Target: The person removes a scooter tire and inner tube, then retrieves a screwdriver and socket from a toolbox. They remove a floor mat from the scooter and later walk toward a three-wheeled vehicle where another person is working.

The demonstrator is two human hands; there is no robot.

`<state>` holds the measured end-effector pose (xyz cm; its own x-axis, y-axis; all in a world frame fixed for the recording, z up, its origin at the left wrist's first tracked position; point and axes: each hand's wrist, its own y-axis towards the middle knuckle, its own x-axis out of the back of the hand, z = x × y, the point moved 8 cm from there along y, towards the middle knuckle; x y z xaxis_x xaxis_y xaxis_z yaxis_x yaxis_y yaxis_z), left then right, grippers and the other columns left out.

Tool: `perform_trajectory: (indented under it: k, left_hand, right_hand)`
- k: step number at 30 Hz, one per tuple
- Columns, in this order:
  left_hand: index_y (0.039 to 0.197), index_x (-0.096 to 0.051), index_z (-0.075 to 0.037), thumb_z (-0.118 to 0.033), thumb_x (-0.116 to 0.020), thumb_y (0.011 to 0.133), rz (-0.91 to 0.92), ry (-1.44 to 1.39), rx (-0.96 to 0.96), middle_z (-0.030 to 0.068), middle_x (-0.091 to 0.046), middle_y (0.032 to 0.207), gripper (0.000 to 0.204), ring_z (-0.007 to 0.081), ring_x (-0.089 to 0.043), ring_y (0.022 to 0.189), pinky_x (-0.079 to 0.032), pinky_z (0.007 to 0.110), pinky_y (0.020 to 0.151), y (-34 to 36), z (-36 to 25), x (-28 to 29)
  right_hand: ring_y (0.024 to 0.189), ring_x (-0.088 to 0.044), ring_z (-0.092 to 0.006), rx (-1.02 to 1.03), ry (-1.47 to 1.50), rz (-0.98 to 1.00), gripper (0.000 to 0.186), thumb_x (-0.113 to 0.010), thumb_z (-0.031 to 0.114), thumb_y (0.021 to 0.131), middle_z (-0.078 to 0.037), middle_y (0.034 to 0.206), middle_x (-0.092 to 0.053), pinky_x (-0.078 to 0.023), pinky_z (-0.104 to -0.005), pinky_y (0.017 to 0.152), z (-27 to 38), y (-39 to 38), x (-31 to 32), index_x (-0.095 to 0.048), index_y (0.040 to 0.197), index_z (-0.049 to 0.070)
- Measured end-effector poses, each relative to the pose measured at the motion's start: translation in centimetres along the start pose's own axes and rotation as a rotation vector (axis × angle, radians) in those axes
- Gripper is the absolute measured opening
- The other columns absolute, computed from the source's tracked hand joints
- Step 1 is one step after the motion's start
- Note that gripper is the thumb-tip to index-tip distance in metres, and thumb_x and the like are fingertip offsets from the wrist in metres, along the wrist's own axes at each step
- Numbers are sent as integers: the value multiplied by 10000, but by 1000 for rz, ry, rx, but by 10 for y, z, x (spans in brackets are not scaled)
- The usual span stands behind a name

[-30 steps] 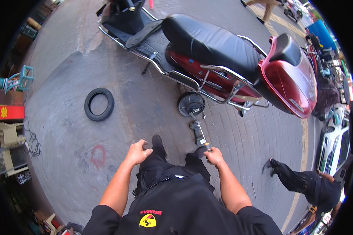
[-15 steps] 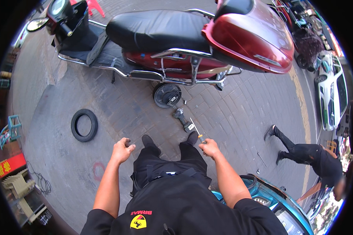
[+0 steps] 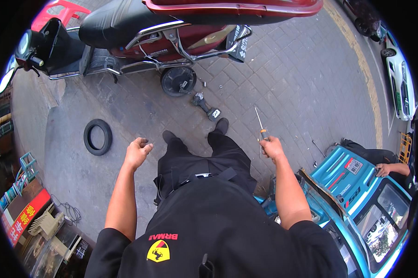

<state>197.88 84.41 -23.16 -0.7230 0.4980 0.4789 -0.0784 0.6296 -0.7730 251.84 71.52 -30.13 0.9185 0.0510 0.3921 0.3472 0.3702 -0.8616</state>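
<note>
My right hand [image 3: 272, 148] is closed round the orange-and-grey handle of a screwdriver [image 3: 260, 121], its long thin shaft pointing away from me. A second thin line shows beside those fingers; I cannot tell what it is. My left hand [image 3: 138, 153] hangs with curled fingers, dark at the tips; whether something small is in them I cannot make out. Ahead, a cordless impact wrench [image 3: 205, 106] lies on the paving near my right shoe. Beyond it a bare black wheel hub [image 3: 178, 81] lies by a red scooter [image 3: 165, 44]. A loose tyre [image 3: 97, 137] lies flat at the left.
A blue vehicle [image 3: 343, 173] stands close at my right, a person's hand [image 3: 382, 170] on it. Small metal parts [image 3: 204, 84] lie beside the hub. Shelves and boxes [image 3: 30, 215] line the left edge, with a black cable [image 3: 69, 211]. A white car [image 3: 399, 78] is parked far right.
My view has shifted to the right, bringing more of the blue vehicle in. My right hand has swung outward with the screwdriver. The walking person has reached the blue vehicle and bends behind it.
</note>
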Motion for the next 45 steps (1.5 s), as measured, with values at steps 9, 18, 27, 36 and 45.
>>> perform_trajectory:
  k: [9,18,27,36,45]
  left_hand:
    - [1112,-644,71,-234,-718,813,29,50,-94,206,-713,969,434,234,-696,851,-542,355,767,20,-6,-11]
    - [1007,-672,48,-221,-747,773,-38,127,-380,169,-719,903,365,244,-694,835,-542,355,782,73,-133,-14]
    - [1086,-699,-10,-462,-702,775,126,405,-334,205,-701,1052,549,324,-675,1015,-509,377,923,129,-297,-128]
    - [1042,-701,10,-284,-719,846,194,106,-91,82,-681,801,353,172,-645,697,-511,312,596,167,-355,-218]
    - [768,-569,-157,-311,-587,920,290,-271,122,-1,-497,631,217,180,-479,522,-386,351,469,258,-350,-321]
  right_hand:
    - [829,-697,-312,16,-140,-147,382,-703,280,744,-199,908,-708,-548,-405,754,-14,7,32,-687,987,-15]
    - [1009,-650,-362,48,-134,-302,426,-664,352,727,-221,1034,-682,-518,-441,860,-8,8,81,-682,974,5]
    - [668,-685,-230,-156,218,-280,280,-705,244,741,-123,782,-699,-537,-369,620,-43,103,187,-693,918,27]
    - [910,-683,-300,170,23,-209,422,-702,345,737,-183,940,-698,-529,-400,782,124,173,349,-678,992,9]
    - [682,-661,-226,207,-36,-118,325,-695,345,780,-102,749,-675,-508,-370,616,217,205,441,-657,858,31]
